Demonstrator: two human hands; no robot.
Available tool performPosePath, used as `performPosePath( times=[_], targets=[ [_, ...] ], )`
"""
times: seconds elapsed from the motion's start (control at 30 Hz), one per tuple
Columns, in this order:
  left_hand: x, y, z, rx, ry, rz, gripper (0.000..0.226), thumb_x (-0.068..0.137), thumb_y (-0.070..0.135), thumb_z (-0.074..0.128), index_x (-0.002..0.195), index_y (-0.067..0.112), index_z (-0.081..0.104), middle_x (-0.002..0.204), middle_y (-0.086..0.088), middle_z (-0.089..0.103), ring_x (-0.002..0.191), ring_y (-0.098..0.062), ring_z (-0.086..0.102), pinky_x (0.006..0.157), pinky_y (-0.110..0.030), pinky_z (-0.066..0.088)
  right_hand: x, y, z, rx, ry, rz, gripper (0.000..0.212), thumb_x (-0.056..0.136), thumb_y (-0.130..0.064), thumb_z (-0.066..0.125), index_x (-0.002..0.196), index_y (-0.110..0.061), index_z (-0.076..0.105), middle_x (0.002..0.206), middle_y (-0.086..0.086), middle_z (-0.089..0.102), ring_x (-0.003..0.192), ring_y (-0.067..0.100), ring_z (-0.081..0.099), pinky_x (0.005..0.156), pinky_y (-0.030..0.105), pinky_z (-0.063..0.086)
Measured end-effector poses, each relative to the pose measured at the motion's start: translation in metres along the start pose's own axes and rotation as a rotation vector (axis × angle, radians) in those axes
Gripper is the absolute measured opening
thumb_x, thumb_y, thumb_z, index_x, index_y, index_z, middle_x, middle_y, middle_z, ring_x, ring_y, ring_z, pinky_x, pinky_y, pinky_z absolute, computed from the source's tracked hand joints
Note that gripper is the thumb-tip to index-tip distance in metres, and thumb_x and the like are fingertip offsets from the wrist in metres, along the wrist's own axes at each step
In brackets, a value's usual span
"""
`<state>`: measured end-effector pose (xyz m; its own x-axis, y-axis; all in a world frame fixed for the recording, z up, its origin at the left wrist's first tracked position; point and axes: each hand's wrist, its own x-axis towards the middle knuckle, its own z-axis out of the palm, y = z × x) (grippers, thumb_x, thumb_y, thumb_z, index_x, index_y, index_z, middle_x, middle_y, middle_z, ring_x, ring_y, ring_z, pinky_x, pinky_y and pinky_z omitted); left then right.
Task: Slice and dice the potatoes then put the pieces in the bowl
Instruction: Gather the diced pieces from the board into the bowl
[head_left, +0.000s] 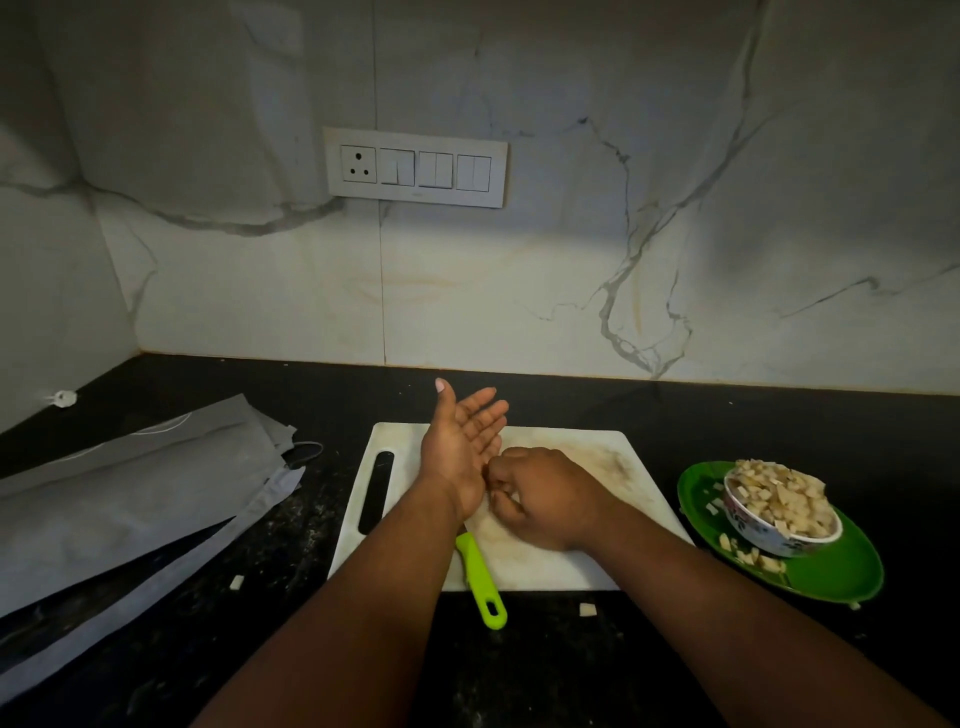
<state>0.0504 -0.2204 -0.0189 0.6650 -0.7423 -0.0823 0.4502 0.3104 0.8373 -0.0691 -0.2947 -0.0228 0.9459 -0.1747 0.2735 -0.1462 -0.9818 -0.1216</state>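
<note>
A white cutting board (597, 457) lies on the black counter. My left hand (462, 447) is held above it, palm up and fingers straight, holding nothing. My right hand (540, 499) hovers beside the left wrist with fingers curled; whether it holds any pieces is hidden. A knife with a lime-green handle (480, 577) lies on the board's front edge, its blade under my left forearm. A patterned bowl (779, 535) heaped with diced potato (779, 499) stands on a green plate (831, 577) to the right.
Loose potato bits lie on the plate and on the counter (236, 582) (588, 609). Folded grey sheets (130, 504) cover the counter's left side. A switch panel (415, 167) is on the marble wall behind.
</note>
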Motion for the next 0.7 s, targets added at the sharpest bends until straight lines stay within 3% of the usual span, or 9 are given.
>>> performPosePath(
  times=[0.23, 0.4, 0.53, 0.7],
  targets=[
    [-0.001, 0.001, -0.002, -0.014, -0.003, -0.009, 0.074, 0.099, 0.074, 0.035, 0.124, 0.016, 0.071, 0.128, -0.010, 0.072, 0.125, -0.025, 0.064, 0.111, -0.038, 0.045, 0.002, -0.001, 0.001, -0.121, 0.004, -0.011, 0.027, 0.095, -0.040, 0.048, 0.074, -0.025, 0.059, 0.072, -0.001, 0.064, 0.066, 0.019, 0.056, 0.063, 0.034, 0.045],
    [-0.005, 0.001, 0.001, 0.046, -0.034, 0.032, 0.071, 0.097, 0.074, 0.040, 0.126, 0.018, 0.071, 0.126, -0.007, 0.074, 0.126, -0.024, 0.064, 0.115, -0.040, 0.043, -0.001, -0.002, 0.003, -0.092, 0.053, 0.065, 0.034, 0.096, -0.043, 0.047, 0.071, -0.025, 0.059, 0.063, -0.004, 0.058, 0.056, 0.014, 0.048, 0.057, 0.031, 0.039],
    [-0.012, 0.007, 0.008, 0.133, -0.084, 0.098, 0.075, 0.082, 0.075, 0.048, 0.127, 0.020, 0.071, 0.124, -0.003, 0.075, 0.126, -0.019, 0.064, 0.116, -0.039, 0.041, -0.003, 0.009, -0.003, 0.183, 0.150, 0.252, 0.041, 0.096, -0.046, 0.053, 0.066, -0.020, 0.061, 0.054, -0.006, 0.057, 0.053, 0.009, 0.053, 0.056, 0.032, 0.046],
    [-0.018, 0.007, 0.025, 0.323, -0.086, 0.248, 0.062, 0.087, 0.069, 0.046, 0.119, 0.023, 0.073, 0.118, 0.000, 0.077, 0.119, -0.009, 0.067, 0.113, -0.035, 0.044, -0.009, 0.012, -0.031, 0.737, 0.422, 0.519, 0.049, 0.099, -0.042, 0.056, 0.058, -0.015, 0.049, 0.048, -0.005, 0.046, 0.046, 0.010, 0.044, 0.051, 0.026, 0.035]
  ],
)
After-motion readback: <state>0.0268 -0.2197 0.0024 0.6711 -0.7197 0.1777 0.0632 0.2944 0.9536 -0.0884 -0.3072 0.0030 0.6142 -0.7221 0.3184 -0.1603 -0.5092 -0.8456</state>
